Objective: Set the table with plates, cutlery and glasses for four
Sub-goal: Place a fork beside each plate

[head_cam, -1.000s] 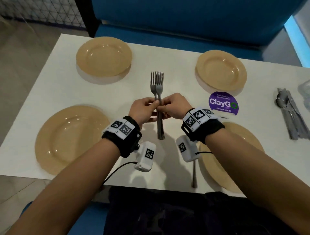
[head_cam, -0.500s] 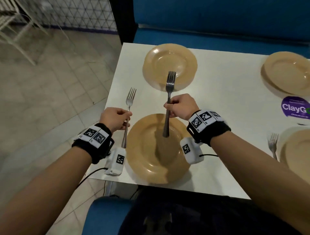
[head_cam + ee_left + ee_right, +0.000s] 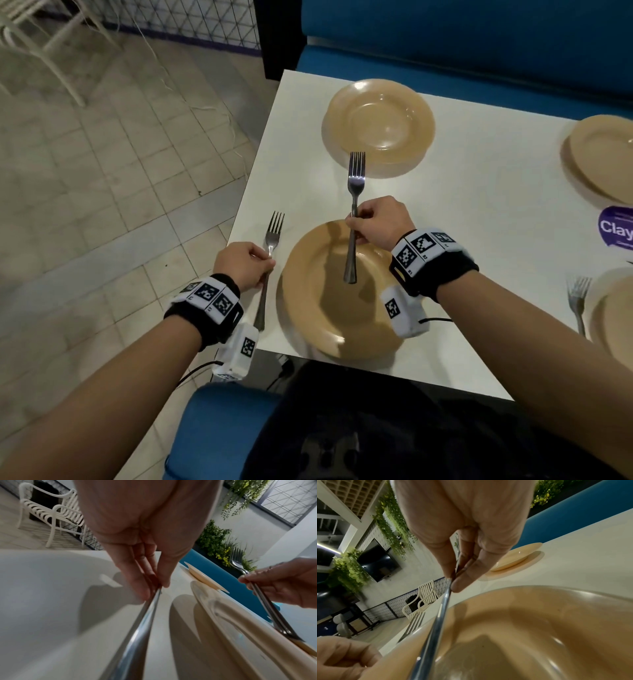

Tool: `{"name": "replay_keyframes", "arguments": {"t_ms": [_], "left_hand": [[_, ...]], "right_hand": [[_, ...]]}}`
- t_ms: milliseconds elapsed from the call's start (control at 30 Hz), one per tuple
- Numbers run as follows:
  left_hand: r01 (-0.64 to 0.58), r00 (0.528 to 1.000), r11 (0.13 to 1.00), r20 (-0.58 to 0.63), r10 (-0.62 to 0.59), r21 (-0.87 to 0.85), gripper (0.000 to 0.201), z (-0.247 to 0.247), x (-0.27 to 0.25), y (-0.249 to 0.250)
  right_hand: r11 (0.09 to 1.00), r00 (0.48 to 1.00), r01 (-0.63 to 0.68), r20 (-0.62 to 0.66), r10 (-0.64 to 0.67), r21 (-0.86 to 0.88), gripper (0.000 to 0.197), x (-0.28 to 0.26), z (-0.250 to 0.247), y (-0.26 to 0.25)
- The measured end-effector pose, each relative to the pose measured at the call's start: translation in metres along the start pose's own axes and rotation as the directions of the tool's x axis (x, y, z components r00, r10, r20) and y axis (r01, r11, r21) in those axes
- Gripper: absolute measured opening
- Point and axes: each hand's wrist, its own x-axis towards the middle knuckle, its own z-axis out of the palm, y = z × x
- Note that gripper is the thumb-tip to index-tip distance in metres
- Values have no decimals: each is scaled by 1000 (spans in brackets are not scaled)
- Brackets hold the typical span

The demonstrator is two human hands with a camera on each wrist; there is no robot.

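Note:
My left hand pinches a steel fork by its handle, low over the white table just left of the near tan plate. In the left wrist view the fingertips clamp that handle. My right hand pinches a second fork above the near plate, tines pointing toward the far tan plate. The right wrist view shows this fork's handle over the plate's bowl.
A third fork lies beside another tan plate at the right edge. A further plate and a purple sticker sit far right. Blue bench seating runs behind the table; tiled floor lies left of the table's edge.
A second ago both hands held the two forks together at the table's middle. They have split, one fork each, and moved to the left setting; the left fork has sunk toward the table.

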Motion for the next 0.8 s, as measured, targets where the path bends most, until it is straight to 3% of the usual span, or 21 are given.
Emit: {"name": "replay_keyframes", "arguments": {"t_ms": [300, 600, 800], "left_hand": [[-51, 999, 998, -10, 52, 30, 19, 3, -12, -2], [-76, 997, 996, -8, 76, -52, 24, 5, -12, -4], [-84, 996, 996, 3, 84, -19, 24, 5, -13, -6]], "right_hand": [[1000, 1000, -16, 14, 16, 19, 8, -7, -2, 7], [1000, 999, 0, 34, 0, 21, 14, -7, 2, 4], [999, 1000, -2, 31, 1, 35, 5, -8, 2, 3]]}}
